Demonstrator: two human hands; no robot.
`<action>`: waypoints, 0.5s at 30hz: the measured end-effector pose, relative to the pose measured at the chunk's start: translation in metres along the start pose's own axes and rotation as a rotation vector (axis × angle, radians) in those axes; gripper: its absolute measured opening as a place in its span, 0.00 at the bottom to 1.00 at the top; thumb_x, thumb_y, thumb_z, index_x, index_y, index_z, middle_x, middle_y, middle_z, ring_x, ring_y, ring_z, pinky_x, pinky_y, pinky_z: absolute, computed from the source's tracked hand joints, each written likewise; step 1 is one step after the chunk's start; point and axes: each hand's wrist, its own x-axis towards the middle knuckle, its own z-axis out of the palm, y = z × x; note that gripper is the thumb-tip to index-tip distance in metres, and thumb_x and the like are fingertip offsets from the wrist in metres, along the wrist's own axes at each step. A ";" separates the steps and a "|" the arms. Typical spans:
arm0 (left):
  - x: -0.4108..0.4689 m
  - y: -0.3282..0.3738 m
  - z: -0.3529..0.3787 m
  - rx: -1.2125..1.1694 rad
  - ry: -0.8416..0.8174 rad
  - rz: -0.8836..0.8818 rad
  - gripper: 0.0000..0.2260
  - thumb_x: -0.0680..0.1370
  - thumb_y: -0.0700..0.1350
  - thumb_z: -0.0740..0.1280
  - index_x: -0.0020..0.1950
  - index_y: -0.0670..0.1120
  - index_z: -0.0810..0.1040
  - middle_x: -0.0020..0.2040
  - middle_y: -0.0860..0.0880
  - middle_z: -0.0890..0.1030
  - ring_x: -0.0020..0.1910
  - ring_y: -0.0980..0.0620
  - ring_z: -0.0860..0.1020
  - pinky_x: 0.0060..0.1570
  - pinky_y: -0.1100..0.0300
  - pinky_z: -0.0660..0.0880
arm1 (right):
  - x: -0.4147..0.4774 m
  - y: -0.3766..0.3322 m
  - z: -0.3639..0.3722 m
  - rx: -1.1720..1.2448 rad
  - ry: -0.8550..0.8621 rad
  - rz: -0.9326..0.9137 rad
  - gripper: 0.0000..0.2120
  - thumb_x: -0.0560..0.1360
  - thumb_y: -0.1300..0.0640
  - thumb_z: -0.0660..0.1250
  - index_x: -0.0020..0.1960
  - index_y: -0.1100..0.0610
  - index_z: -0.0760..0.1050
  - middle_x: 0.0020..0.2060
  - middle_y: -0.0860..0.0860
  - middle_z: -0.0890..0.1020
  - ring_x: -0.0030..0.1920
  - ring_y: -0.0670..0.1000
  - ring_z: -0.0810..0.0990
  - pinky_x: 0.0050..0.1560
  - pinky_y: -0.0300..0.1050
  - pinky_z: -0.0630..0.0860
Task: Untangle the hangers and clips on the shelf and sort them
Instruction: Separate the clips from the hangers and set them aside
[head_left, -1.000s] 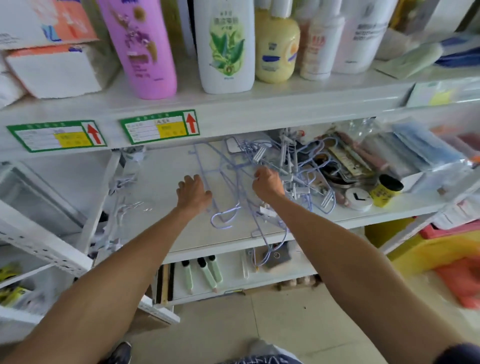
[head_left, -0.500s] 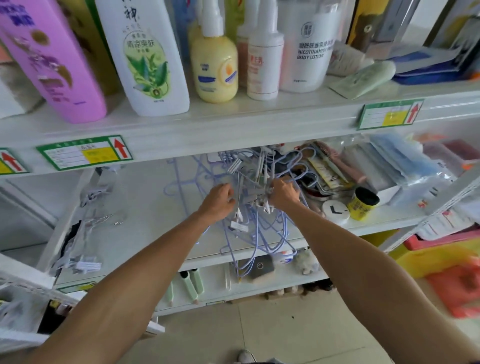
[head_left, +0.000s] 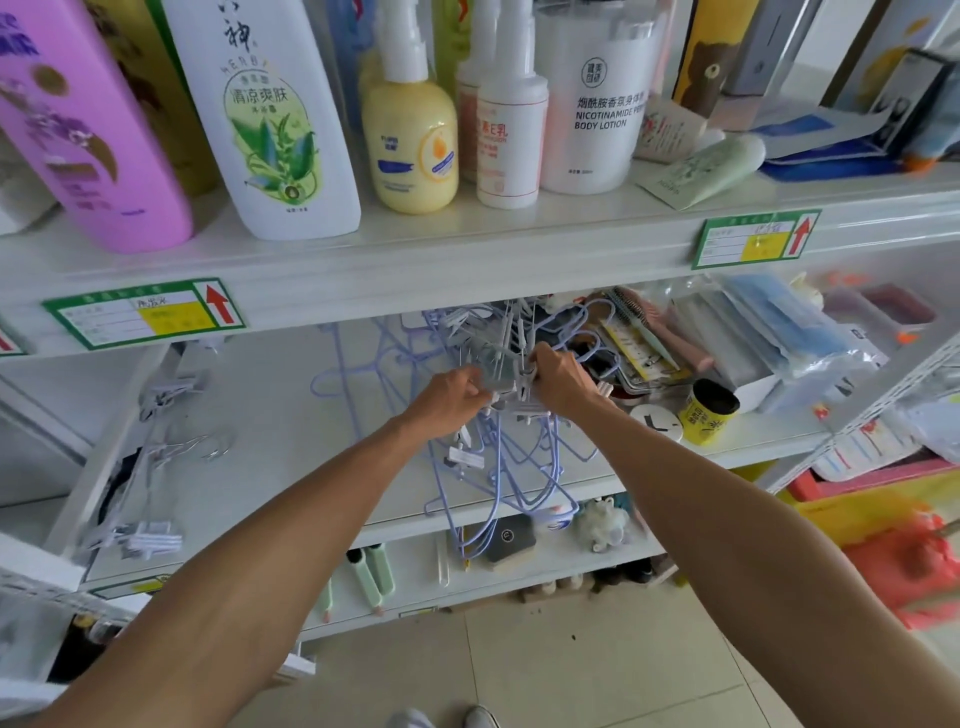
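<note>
hangers (head_left: 498, 467) and clips (head_left: 465, 457) are one knot on the shelf (head_left: 291, 415), just left of the yellow can (head_left: 709, 410); lilac loops hang over the shelf edge below-left of the can. left hand (head_left: 452, 400) curled, pinching the hangers in the knot. right hand (head_left: 558, 382), nearer the can, clamped on clips. spare clip pile (head_left: 150, 540) far left of the can.
</note>
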 end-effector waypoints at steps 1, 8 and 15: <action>0.001 0.007 0.002 -0.060 0.001 -0.017 0.13 0.79 0.52 0.67 0.56 0.44 0.78 0.50 0.51 0.81 0.48 0.50 0.80 0.48 0.58 0.76 | 0.000 -0.001 -0.002 -0.015 0.009 -0.017 0.06 0.77 0.65 0.60 0.53 0.61 0.71 0.40 0.59 0.78 0.37 0.60 0.78 0.31 0.49 0.72; 0.020 0.041 0.007 -0.423 -0.132 -0.120 0.17 0.76 0.55 0.70 0.52 0.41 0.79 0.47 0.42 0.83 0.41 0.48 0.83 0.36 0.55 0.76 | -0.003 -0.012 -0.007 -0.075 0.031 -0.051 0.02 0.78 0.61 0.62 0.49 0.57 0.72 0.40 0.55 0.78 0.37 0.57 0.78 0.33 0.47 0.71; 0.020 0.042 -0.007 -0.512 -0.219 -0.142 0.09 0.73 0.36 0.73 0.50 0.43 0.77 0.46 0.44 0.81 0.47 0.49 0.81 0.51 0.48 0.80 | -0.004 0.001 -0.006 -0.025 0.069 -0.046 0.02 0.79 0.60 0.61 0.49 0.56 0.72 0.39 0.54 0.79 0.35 0.56 0.78 0.29 0.46 0.70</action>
